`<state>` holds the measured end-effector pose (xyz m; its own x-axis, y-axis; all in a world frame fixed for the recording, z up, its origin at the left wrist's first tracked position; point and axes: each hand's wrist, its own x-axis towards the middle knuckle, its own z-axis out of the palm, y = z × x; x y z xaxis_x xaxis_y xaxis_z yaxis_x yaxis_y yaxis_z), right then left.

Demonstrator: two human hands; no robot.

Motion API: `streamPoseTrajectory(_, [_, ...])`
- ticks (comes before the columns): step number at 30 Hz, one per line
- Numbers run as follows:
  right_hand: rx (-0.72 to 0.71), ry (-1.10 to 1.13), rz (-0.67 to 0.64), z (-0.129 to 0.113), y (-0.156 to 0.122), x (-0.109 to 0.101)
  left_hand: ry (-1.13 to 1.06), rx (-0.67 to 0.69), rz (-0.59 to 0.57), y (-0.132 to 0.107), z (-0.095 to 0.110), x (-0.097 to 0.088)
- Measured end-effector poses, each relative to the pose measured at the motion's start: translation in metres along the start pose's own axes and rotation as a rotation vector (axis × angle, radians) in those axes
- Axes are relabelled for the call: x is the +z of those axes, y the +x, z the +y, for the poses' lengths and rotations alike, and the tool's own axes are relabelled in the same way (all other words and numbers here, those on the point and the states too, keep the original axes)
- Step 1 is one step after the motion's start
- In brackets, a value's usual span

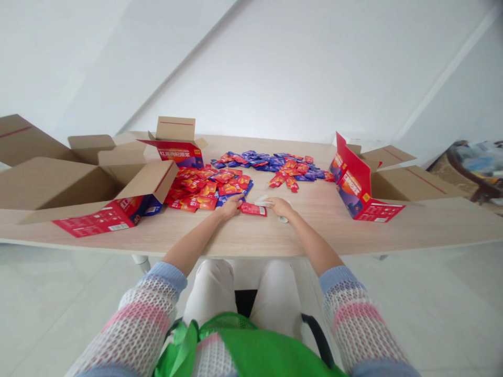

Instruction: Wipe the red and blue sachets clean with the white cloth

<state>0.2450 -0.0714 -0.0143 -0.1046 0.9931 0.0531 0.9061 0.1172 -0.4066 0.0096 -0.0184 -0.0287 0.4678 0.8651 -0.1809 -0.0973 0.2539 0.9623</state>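
Left hand: fingers extended, lying on the sachet pile, gripping nothing.
Right hand: fingers curled beside a white item; hold unclear.
Red sachet: flat on the worktop, between both hands.

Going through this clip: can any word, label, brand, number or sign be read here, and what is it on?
Nothing can be quoted with certainty.
Rear carton's red panel: a line of large characters, too blurred to read.
Front-left carton's red panel: small print and a barcode, too small to read.
Right carton's red panel: too blurred.
Red sachet: print too small.
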Motion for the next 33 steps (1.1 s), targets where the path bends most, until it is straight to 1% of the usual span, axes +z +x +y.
streamPoseTrajectory(2, [0.144,-0.077,0.054,0.013,0.001,-0.005,-0.009,-0.001,-0.005,0.001,-0.004,-0.002])
streamPoseTrajectory(4, [0.210,-0.095,0.073,0.024,0.001,-0.009,-0.013,0.007,0.018,0.002,-0.005,-0.002])
streamPoseTrajectory(6, [0.180,-0.046,0.103,0.032,0.001,-0.010,0.018,0.019,0.027,0.003,-0.004,-0.001])
streamPoseTrajectory(8, [0.077,0.081,0.189,0.034,0.002,-0.011,0.073,0.022,-0.023,0.004,0.000,-0.001])
streamPoseTrajectory(10, [-0.060,0.238,0.295,0.026,0.002,-0.009,0.102,-0.002,-0.120,0.005,0.005,0.000])
streamPoseTrajectory(12, [-0.176,0.326,0.363,0.010,0.001,-0.006,0.074,-0.057,-0.207,0.007,0.010,-0.001])
streamPoseTrajectory(13, [-0.214,0.316,0.360,-0.001,0.001,-0.003,0.045,-0.080,-0.242,0.008,0.011,-0.001])
streamPoseTrajectory(14, [-0.222,0.278,0.341,-0.012,0.001,0.001,0.019,-0.095,-0.270,0.010,0.013,0.000])
streamPoseTrajectory(16, [-0.146,0.121,0.254,-0.035,0.001,0.009,-0.015,-0.097,-0.294,0.013,0.013,0.003])
streamPoseTrajectory(17, [-0.089,0.026,0.212,-0.044,0.001,0.013,-0.019,-0.093,-0.283,0.015,0.013,0.005])
streamPoseTrajectory(19, [-0.014,-0.140,0.133,-0.058,0.003,0.018,-0.015,-0.080,-0.200,0.017,0.010,0.009])
streamPoseTrajectory(21, [0.010,-0.247,0.071,-0.063,0.004,0.019,-0.008,-0.061,-0.080,0.018,0.006,0.013])
streamPoseTrajectory(23, [0.014,-0.306,0.022,-0.061,0.003,0.017,0.010,-0.046,-0.010,0.018,0.003,0.016])
streamPoseTrajectory(26, [0.033,-0.367,-0.008,-0.055,-0.002,0.013,0.031,-0.042,0.014,0.014,0.000,0.018])
streamPoseTrajectory(29, [0.092,-0.419,0.009,-0.053,-0.009,0.013,0.039,-0.018,0.041,0.008,-0.001,0.021])
streamPoseTrajectory(31, [0.137,-0.449,0.033,-0.053,-0.012,0.015,0.069,0.032,0.059,0.004,-0.002,0.023])
streamPoseTrajectory(33, [0.162,-0.469,0.047,-0.053,-0.012,0.015,0.113,0.097,0.049,0.000,-0.003,0.024])
